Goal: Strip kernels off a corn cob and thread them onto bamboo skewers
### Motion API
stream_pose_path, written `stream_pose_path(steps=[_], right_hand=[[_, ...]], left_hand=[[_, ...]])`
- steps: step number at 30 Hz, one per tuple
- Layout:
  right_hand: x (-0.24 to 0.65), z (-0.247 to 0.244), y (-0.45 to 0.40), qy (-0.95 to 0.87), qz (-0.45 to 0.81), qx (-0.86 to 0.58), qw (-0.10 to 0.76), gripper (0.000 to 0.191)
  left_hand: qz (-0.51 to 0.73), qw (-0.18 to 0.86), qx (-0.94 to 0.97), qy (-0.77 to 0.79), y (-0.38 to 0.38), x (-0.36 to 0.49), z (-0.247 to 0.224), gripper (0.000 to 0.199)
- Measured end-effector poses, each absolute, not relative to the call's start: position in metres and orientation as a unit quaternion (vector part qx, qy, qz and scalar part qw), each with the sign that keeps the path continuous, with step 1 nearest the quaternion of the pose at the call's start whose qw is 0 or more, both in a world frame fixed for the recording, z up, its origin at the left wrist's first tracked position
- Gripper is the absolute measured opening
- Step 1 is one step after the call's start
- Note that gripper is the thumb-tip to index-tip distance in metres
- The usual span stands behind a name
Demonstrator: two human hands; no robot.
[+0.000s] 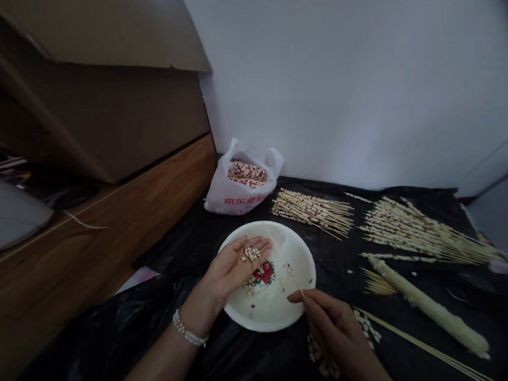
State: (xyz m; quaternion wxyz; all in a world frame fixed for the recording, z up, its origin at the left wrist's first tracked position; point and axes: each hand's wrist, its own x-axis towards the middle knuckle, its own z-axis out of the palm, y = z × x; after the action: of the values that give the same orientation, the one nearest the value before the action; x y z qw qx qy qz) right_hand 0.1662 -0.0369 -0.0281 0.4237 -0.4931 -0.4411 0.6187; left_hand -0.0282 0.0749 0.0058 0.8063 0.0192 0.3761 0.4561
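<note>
A white basin (293,316) with a red and green print inside sits on black plastic sheeting. Over its left half, my left hand (231,268) is palm up, fingers stretched out, with a small pile of pale and dark red corn kernels (252,253) on it. At the basin's right rim my right hand (330,317) pinches a thin wooden skewer (297,285), whose far end carries a few kernels and points up and left over the basin. More kernels lie in the basin beside my left hand.
Behind the basin stands a white plastic bag (236,204) of speckled corn cobs. Kernel-covered skewers (312,210) lie in bundles to the right, near a bare cob (438,311), loose kernels (324,362) and plain sticks (432,351). A cardboard box (114,111) is at the left.
</note>
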Motion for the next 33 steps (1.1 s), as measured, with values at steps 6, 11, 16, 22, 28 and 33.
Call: stream_pose_path(steps=[6, 11, 16, 22, 28, 33], right_hand=[[0.1665, -0.0317, -0.0389, -0.440, 0.620, -0.491, 0.426, 0.041], [0.1668, -0.0342, -0.0394, -0.440, 0.619, -0.484, 0.435, 0.040], [0.1661, -0.0335, -0.0390, -0.438, 0.624, -0.482, 0.432, 0.040], [0.1666, -0.0302, -0.0385, -0.440, 0.623, -0.485, 0.427, 0.047], [0.1652, -0.0309, -0.0377, -0.439, 0.627, -0.485, 0.423, 0.046], [0.1649, -0.0308, -0.0386, -0.434, 0.623, -0.489, 0.429, 0.044]], left_hand=[[0.454, 0.801, 0.039, 0.389, 0.0727, -0.0253, 0.0101, 0.043], [0.464, 0.795, 0.039, 0.388, 0.0717, -0.0253, 0.0074, 0.034], [0.499, 0.771, 0.037, 0.394, 0.0704, -0.0250, 0.0051, 0.021], [0.494, 0.781, 0.074, 0.375, 0.0699, -0.0264, 0.0097, 0.024], [0.500, 0.771, 0.030, 0.394, 0.0759, -0.0292, 0.0115, 0.023], [0.512, 0.769, 0.038, 0.379, 0.0760, -0.0311, 0.0084, 0.030]])
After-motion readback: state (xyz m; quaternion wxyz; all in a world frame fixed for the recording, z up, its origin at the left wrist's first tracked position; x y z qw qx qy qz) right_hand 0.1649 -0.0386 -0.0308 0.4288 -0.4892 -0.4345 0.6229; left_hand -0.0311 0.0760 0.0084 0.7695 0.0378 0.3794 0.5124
